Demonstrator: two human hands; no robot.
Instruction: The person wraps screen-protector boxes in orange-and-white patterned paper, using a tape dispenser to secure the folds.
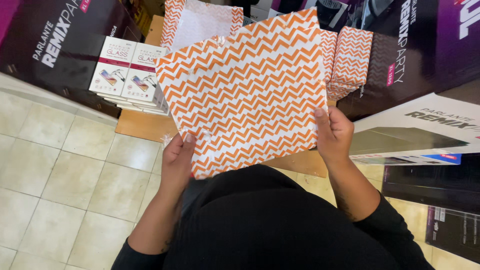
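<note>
Currently, both hands hold an orange-and-white zigzag mailer bag (245,95) flat above the wooden table (145,125).
Left hand (176,162) pinches the lower corner; right hand (334,134) clamps the right edge, thumb on top, keeping the face flat and in view.

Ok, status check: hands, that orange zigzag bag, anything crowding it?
Left hand and right hand grip the orange zigzag bag by its lower corners. Bag flat, tilted. More zigzag bags behind; small white boxes stacked left.
</note>
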